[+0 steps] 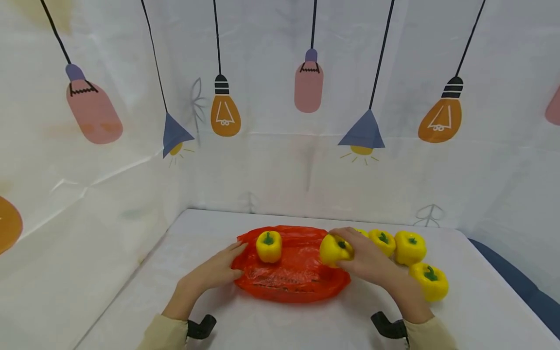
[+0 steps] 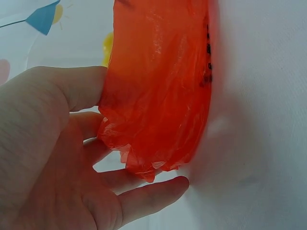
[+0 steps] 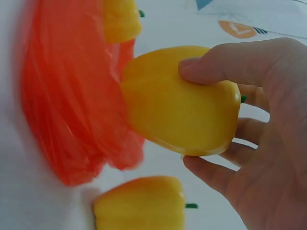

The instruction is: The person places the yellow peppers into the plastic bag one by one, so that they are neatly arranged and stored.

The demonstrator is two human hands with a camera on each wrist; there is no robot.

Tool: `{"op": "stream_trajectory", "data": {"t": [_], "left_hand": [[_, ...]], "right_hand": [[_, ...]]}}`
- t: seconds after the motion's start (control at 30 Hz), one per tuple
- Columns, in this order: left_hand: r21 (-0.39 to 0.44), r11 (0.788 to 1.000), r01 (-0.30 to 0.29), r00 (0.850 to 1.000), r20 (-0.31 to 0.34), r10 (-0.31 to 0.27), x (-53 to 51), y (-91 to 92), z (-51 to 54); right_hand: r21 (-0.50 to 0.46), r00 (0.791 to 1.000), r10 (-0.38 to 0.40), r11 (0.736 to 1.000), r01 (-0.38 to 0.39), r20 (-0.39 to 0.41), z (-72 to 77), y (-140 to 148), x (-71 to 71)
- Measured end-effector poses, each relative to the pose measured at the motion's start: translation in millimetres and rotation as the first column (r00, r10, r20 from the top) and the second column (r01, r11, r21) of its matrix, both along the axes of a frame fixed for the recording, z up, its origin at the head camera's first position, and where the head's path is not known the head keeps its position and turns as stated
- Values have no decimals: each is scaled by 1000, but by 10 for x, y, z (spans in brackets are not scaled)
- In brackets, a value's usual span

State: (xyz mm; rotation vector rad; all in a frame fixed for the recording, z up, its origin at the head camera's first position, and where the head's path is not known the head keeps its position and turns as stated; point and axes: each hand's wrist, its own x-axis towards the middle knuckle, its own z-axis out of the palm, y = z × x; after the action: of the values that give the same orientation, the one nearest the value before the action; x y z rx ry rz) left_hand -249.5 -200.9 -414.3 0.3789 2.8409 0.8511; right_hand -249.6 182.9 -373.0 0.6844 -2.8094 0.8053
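A red plastic bag (image 1: 288, 262) lies on the white table, dark print along its near side. My left hand (image 1: 213, 270) is at the bag's left end, fingers spread and fairly straight. In the left wrist view, the thumb meets the bag's edge and some fingertips pass behind the crumpled plastic (image 2: 148, 129). My right hand (image 1: 367, 255) holds a yellow bell pepper (image 3: 177, 108) at the bag's right side, its thumb on one face and fingers around the other. Another yellow bell pepper (image 1: 269, 247) with a green stem stands upright at the bag's left part.
Several more yellow bell peppers, one of them the front pepper (image 1: 428, 282), sit on the table right of the bag, partly behind my right forearm. A white sheet (image 1: 271, 170) printed with hanging lamps encloses the back and left. Something dark blue (image 1: 516, 272) lies beyond the right edge.
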Motion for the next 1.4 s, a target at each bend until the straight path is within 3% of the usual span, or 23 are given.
{"op": "stream_trajectory", "data": {"t": [0.37,0.6,0.73,1.03,1.4], "left_hand": [[-3,1000,6,1000,2,-6,18,8,23],[-7,1000,-2,1000,15,2,11,19,28],[-10,1000,-5,1000,14,5,5,27,32],[1,1000,5,1000,-2,-5,9,34,36],[5,1000,-9,1000,27,8,65,37,34]], "right_hand": [[15,1000,15,1000,-14,-10,-211,-361,-240],[-37,997,63,997,-62,39,-297,-597,-375],[-31,996,88,996,-87,19,-341,-696,-428],[-7,996,86,996,-86,15,-429,-840,-455],[-26,996,81,996,-80,40,-501,-877,-436]]}}
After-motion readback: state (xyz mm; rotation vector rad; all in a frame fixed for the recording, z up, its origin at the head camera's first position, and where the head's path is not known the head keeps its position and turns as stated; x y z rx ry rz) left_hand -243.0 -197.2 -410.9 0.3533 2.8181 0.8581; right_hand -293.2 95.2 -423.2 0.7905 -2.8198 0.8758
